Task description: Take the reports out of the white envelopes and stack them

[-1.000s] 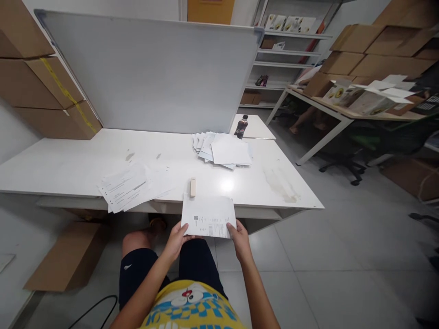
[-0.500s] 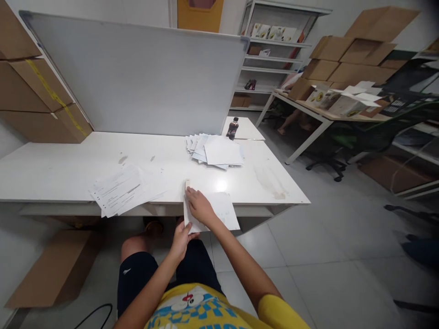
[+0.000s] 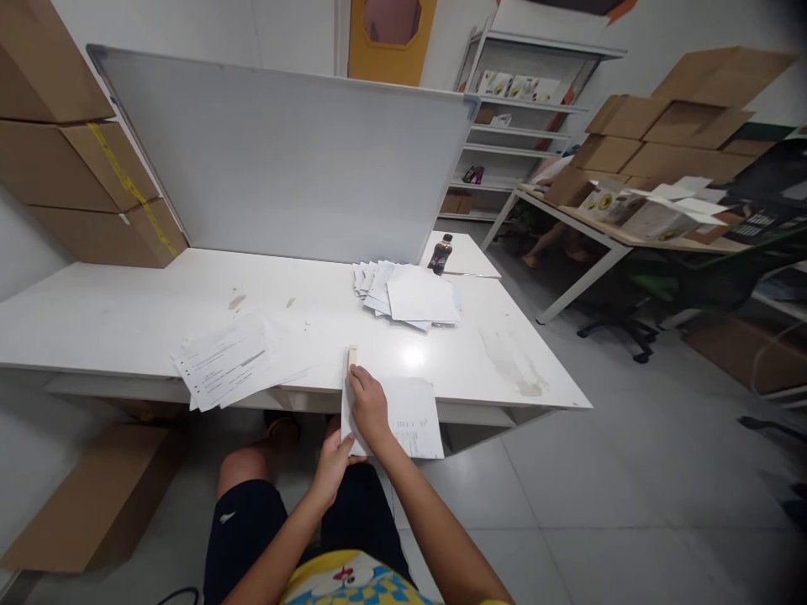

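Observation:
In the head view, sheets of printed paper [image 3: 413, 416] reach over the front edge of the white table. My left hand [image 3: 334, 466] pinches their lower left corner, thumb on top and fingers beneath. At the upper left corner of these sheets, my right hand [image 3: 369, 407] closes on a slim cream stapler [image 3: 353, 355]; its far end points away from me, and the rest is hidden under the fingers. To the left lies a spread of printed sheets [image 3: 230, 361]. A pile of fanned papers [image 3: 419, 296] rests farther back on the right.
A whiteboard [image 3: 283, 160] stands along the table's [image 3: 303, 286] back. Behind the pile is a dark drink bottle [image 3: 440, 255]. Cardboard boxes [image 3: 94, 168] are stacked at the left. On the right are another table [image 3: 583, 220] with boxes and an office chair [image 3: 624, 323].
My right hand has turned and its fingers have closed more around the stapler. My left hand keeps its pinch on the sheets. The whole view has shifted slightly with my head.

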Motion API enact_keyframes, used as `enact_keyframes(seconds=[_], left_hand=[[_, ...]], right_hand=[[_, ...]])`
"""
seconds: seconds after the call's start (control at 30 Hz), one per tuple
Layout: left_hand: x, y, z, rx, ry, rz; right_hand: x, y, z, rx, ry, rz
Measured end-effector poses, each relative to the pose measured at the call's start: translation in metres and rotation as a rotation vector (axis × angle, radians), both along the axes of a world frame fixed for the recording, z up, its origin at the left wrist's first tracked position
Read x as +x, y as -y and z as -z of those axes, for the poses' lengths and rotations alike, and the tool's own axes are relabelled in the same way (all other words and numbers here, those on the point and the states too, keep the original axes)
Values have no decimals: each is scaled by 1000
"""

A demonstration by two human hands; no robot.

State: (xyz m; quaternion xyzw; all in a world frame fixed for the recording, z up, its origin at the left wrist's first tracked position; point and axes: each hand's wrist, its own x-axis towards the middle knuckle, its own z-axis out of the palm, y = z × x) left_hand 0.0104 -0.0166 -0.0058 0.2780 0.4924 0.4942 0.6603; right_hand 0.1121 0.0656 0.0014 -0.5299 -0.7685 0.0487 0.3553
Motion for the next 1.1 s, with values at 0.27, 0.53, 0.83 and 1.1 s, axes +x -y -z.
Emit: enact_keyframes(seconds=[0.27,0.53,0.83,1.1], left_hand=[[19,4,-6,3,29,-79],[-20,27,-8,-71,-27,-170],[25,48,-24,-130,74,61],[33,11,-72,113,14,245]], right_hand=[[6,-16,-35,-30,190,-88],[30,84,-47,-78,-312,-161],[110,132,-13,27,-192,-159],[190,35,-117,709,274,283]])
